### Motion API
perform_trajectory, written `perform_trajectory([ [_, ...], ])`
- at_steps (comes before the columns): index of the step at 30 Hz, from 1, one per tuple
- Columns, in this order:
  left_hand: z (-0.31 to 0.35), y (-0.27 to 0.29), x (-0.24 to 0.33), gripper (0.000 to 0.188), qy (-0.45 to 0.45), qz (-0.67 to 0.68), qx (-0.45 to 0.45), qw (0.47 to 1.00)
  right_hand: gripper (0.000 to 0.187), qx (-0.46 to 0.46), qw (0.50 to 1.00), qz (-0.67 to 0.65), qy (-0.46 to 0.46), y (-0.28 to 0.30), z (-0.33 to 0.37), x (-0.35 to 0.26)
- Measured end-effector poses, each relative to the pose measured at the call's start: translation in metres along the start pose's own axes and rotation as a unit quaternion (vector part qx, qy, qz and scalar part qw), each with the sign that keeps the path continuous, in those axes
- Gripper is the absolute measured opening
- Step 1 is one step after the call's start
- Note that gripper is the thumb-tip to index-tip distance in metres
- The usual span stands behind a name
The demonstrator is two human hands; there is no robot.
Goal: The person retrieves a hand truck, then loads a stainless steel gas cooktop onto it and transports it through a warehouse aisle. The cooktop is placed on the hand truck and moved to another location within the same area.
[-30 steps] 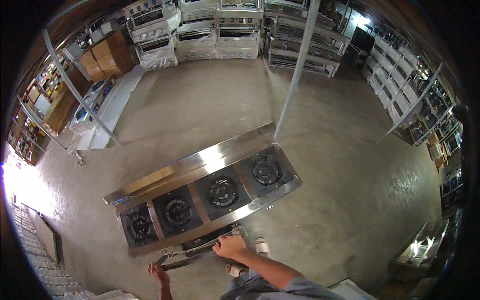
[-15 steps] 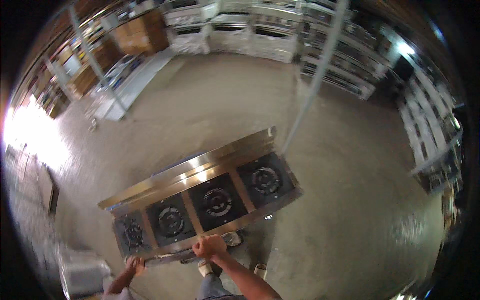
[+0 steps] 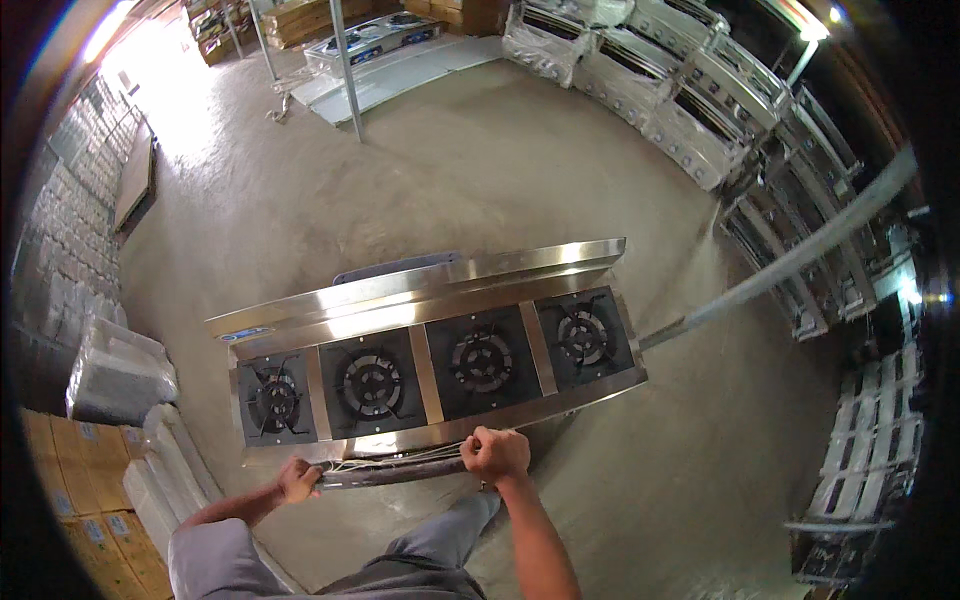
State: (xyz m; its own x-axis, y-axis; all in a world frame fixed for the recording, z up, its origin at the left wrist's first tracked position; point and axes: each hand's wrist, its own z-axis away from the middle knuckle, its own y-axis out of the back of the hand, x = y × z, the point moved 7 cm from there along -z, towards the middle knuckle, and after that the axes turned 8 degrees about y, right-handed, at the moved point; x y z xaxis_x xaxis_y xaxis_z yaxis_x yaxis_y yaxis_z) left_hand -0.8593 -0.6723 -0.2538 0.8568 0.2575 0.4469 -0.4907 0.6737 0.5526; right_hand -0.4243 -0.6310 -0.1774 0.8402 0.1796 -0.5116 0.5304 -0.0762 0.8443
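In front of me is a long stainless-steel gas stove (image 3: 427,375) with several black burners in a row and a raised back panel. Along its near side runs a dark curved handle bar (image 3: 395,474), with thin white cords (image 3: 410,459) lying along it. My left hand (image 3: 298,481) is closed around the bar's left end. Farther right, my right hand (image 3: 497,456) is wrapped round the bar, close to the stove's front edge. Behind the back panel a dark bluish edge (image 3: 395,268) shows, perhaps a cart's platform. What bears the stove from below is mostly hidden.
A metal post (image 3: 790,262) stands off the stove's right end. Plastic-wrapped steel units (image 3: 660,100) line the far right. At left are cardboard cartons (image 3: 85,465), long wrapped rolls (image 3: 165,490) and a wrapped block (image 3: 118,368). White sheets (image 3: 400,82) lie on the floor ahead.
My view has swung left, so posts and wrapped units now sit farther right. The stove appears less tilted and a little right. Both hands keep their grip on the bar.
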Motion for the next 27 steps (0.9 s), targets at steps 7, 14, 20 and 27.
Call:
perform_trajectory([
  [7,-0.002,-0.005,0.021,0.046,0.012,0.099,0.040,0.994,0.018,-0.048,0.998,-0.009,0.028,-0.018,-0.065,0.023],
  [14,-0.033,0.010,0.069,0.041,-0.012,0.116,0.126,0.985,0.017,-0.096,0.994,0.016,0.050,-0.019,-0.160,0.052],
  [20,-0.052,0.039,0.084,0.039,0.002,0.182,0.175,0.968,0.018,-0.158,0.983,0.034,0.084,-0.033,-0.255,0.047],
  [27,-0.059,0.088,0.123,0.033,0.042,0.250,0.352,0.901,0.023,-0.246,0.956,0.075,0.143,-0.039,-0.365,0.028],
])
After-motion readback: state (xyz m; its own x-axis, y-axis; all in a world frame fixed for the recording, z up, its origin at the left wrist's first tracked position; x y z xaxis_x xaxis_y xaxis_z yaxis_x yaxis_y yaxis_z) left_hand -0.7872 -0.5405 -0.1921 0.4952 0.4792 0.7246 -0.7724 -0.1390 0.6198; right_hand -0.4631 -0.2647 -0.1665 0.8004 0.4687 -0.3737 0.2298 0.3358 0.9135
